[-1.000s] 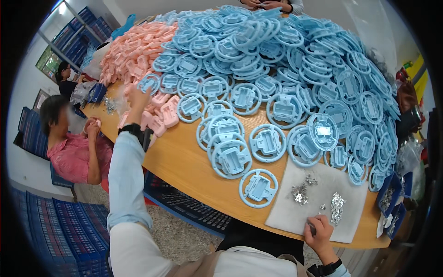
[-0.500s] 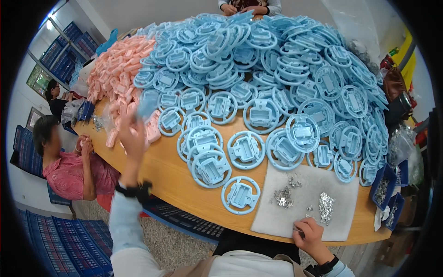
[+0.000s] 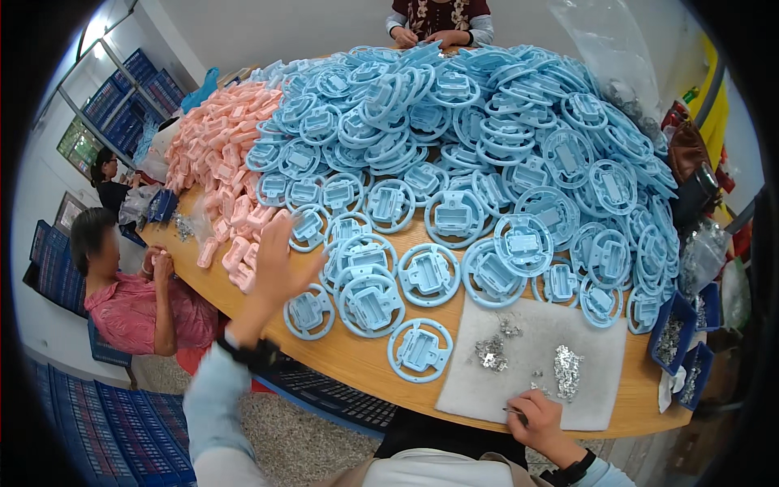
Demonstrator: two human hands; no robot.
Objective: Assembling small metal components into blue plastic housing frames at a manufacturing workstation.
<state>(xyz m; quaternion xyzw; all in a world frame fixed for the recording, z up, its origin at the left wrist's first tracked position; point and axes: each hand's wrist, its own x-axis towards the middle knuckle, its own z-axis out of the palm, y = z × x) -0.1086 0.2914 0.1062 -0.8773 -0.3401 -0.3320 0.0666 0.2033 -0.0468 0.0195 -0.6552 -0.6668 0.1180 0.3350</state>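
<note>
My left hand [image 3: 278, 272] is open, its fingers spread above the table's left part. Just below it lies a light-blue steering-wheel-shaped plastic part [image 3: 309, 312], apart from the fingers. My right hand [image 3: 537, 418] rests at the near edge of a pale grey mat [image 3: 479, 398], closed on a thin, dark, pointed tool [image 3: 514, 411] whose kind I cannot make out. Beyond that hand, small shiny metal pieces [image 3: 567, 372] form a pile on the mat, with another cluster of metal pieces [image 3: 491, 354] to its left. A second blue wheel part [image 3: 419, 350] lies left of the mat.
A large heap of blue wheel parts [image 3: 454, 89] covers the table's far side, beside a heap of pink plastic parts [image 3: 219, 134]. Blue bins [image 3: 672, 329] with metal pieces stand at the right edge. One person [image 3: 146, 300] sits at the left, another [image 3: 442, 24] opposite.
My left hand has come nearer and let go of a blue wheel part, which now lies at the left of the others. My right hand stays nearly in place. The view has shifted slightly.
</note>
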